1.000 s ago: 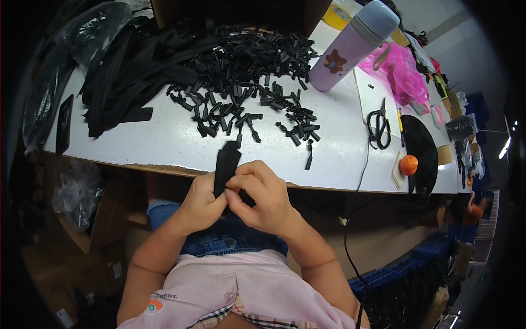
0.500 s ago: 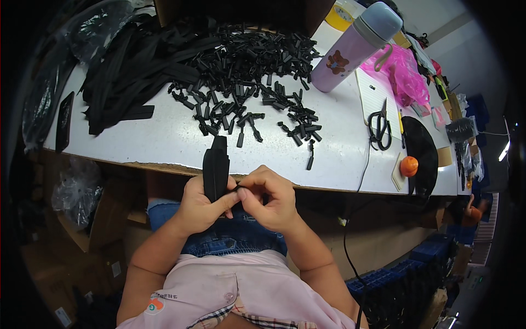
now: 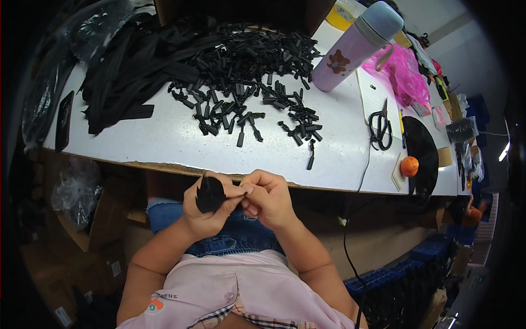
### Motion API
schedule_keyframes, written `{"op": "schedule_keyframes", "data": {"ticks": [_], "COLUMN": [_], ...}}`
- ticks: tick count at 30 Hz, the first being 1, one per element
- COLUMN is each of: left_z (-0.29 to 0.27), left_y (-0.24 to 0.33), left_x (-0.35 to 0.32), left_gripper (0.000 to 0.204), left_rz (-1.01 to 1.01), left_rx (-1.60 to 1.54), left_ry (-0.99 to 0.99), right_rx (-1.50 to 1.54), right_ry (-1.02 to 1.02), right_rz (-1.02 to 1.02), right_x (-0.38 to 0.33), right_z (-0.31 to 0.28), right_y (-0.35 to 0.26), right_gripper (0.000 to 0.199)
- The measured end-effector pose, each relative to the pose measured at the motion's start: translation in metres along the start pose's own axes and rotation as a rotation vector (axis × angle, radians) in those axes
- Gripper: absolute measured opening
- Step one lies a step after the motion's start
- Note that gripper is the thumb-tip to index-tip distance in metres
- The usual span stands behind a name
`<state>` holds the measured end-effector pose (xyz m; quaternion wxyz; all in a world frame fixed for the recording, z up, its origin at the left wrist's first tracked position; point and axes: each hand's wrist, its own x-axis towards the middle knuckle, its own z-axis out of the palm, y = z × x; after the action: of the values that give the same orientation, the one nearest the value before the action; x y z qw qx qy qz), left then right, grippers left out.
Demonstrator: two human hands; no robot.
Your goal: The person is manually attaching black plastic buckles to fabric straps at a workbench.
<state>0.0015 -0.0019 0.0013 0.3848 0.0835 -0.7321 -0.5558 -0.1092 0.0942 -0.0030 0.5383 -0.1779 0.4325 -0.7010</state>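
My left hand (image 3: pixel 198 220) is closed around a bundle of black zipper tapes (image 3: pixel 210 196), seen nearly end-on just off the table's front edge. With thumb and fingers pinched together, my right hand (image 3: pixel 274 202) meets the left fingertips. What lies in that pinch is too small and covered to make out. Past my hands, a heap of black zipper sliders with long pulls (image 3: pixel 252 57) covers the back middle of the white table (image 3: pixel 181 148). One slider (image 3: pixel 311 155) lies apart, nearer the front edge. More black zipper tapes (image 3: pixel 123 82) are piled at the left.
A lilac bottle (image 3: pixel 345 57) stands behind the sliders on the right. Black scissors (image 3: pixel 379 130) lie partly on a lined notepad (image 3: pixel 378 90), near an orange round object (image 3: pixel 409 166) and a pink plastic bag (image 3: pixel 402 74). At the far left lies a dark phone-like slab (image 3: pixel 64 122).
The zipper tape bundle has tipped from upright to nearly end-on as my left hand turned. My right hand has shifted slightly, its fingers still pinched near the left fingertips.
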Motion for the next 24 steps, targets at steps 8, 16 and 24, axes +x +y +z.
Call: {"op": "schedule_keyframes", "data": {"ticks": [8,16,24], "left_z": [0.001,0.002,0.009], "left_y": [0.001,-0.007,-0.008], "left_x": [0.005,0.0,0.004], "left_gripper": [0.02,0.018,0.008], "left_rz": [-0.665,-0.582,-0.292], "left_rx": [-0.667,-0.304,-0.083], "left_ry": [0.065,0.047,0.102], "right_rx": [-1.79,-1.323,-0.94], "right_ry": [0.327,0.284,-0.024], "right_rz": [-1.013,-0.829,-0.656], "right_x": [0.031,0.023,0.008], "right_z": [-0.003,-0.01,-0.003], "right_y": [-0.027,-0.021,-0.03], "right_gripper": [0.022,0.017,0.015]}}
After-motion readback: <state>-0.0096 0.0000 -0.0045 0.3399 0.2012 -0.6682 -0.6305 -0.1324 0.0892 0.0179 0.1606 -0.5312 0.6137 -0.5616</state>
